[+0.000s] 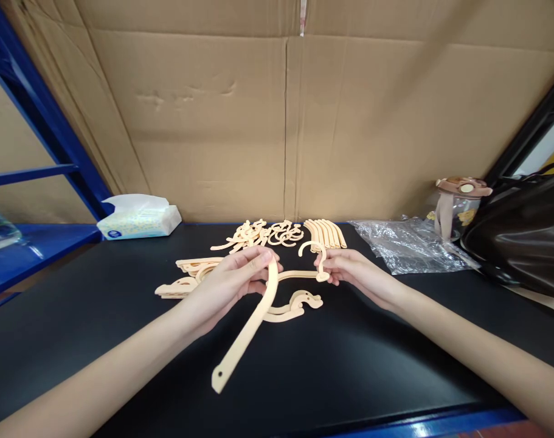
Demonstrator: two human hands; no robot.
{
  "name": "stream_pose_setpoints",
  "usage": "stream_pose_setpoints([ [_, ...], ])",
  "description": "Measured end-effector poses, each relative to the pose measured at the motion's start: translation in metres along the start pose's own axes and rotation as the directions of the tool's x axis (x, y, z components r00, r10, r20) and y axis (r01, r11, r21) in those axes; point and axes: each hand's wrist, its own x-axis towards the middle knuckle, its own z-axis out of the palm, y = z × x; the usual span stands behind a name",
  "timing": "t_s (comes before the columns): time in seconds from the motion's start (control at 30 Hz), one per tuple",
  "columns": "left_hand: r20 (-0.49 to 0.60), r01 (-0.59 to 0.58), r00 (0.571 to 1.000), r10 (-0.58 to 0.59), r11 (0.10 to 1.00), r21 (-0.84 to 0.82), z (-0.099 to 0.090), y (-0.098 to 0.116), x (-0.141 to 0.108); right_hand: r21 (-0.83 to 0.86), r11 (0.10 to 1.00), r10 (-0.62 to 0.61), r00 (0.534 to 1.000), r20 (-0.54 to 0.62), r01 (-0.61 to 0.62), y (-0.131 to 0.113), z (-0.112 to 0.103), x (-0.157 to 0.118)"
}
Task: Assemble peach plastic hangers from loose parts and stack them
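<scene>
My left hand (247,274) is closed on a pale, curved hanger arm (249,331), which slants down toward me and has a dark hole at its lower end. Between thumb and fingers, my right hand (349,272) pinches a hanger hook (323,261), its curl pointing up and left. A second hanger arm (298,274) spans from my left fingers to the hook's base; whether it is joined there I cannot tell. Below, a folded hanger (299,306) lies on the black table (313,377). Stacked hangers (179,287) rest beside my left wrist, partly hidden by it.
At the back lie piles of loose hanger hooks (286,233) and a row of hanger arms (326,234). Back left is a tissue pack (140,218). To the right are a clear plastic bag (399,243), a bottle (463,207) and a dark bag (523,231). Cardboard (213,121) walls the back.
</scene>
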Motion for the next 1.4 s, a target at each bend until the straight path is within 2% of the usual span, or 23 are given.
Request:
stream_pose_setpoints([
  [0.13,0.062,0.140,0.988,-0.140,0.990,0.004,0.007,0.004,-0.005,-0.013,1.000,-0.025,0.999,0.035,0.026,-0.003,0.001,-0.002],
  [0.23,0.116,0.207,0.969,-0.220,0.972,0.112,0.010,0.005,-0.007,-0.013,0.999,-0.034,0.998,0.056,0.034,-0.002,0.002,-0.003],
  [0.37,0.172,0.210,0.947,-0.273,0.927,0.312,0.015,0.003,-0.011,-0.020,0.999,-0.028,0.997,0.066,0.029,-0.002,0.004,-0.003],
  [0.5,0.135,0.199,0.943,-0.305,0.839,0.507,0.024,0.004,-0.017,0.006,1.000,-0.019,0.997,0.075,0.019,-0.002,0.006,-0.003],
  [0.63,0.096,0.190,0.935,-0.341,0.712,0.676,0.031,0.011,-0.024,0.007,1.000,-0.025,0.994,0.107,0.025,-0.002,0.006,-0.003],
  [0.7,0.084,0.148,0.953,-0.292,0.688,0.710,0.031,0.012,-0.026,0.020,1.000,-0.026,0.993,0.115,0.024,-0.002,0.006,-0.003],
  [0.83,0.060,0.021,0.993,-0.098,0.669,0.743,0.030,0.009,-0.026,0.044,0.999,-0.026,0.993,0.116,0.021,-0.002,0.006,-0.003],
  [1.07,-0.054,0.079,0.997,-0.061,0.573,0.815,0.031,-0.002,-0.026,0.026,0.999,-0.026,0.991,0.131,0.023,-0.002,0.007,-0.003],
  [1.2,0.041,-0.058,0.998,0.044,0.480,0.875,0.027,-0.004,-0.026,0.043,0.999,-0.024,0.990,0.136,0.019,-0.001,0.007,-0.002],
  [1.4,0.151,-0.151,0.988,0.030,0.379,0.913,0.028,-0.003,-0.026,0.071,0.998,-0.006,0.992,0.125,-0.002,-0.003,0.008,-0.003],
])
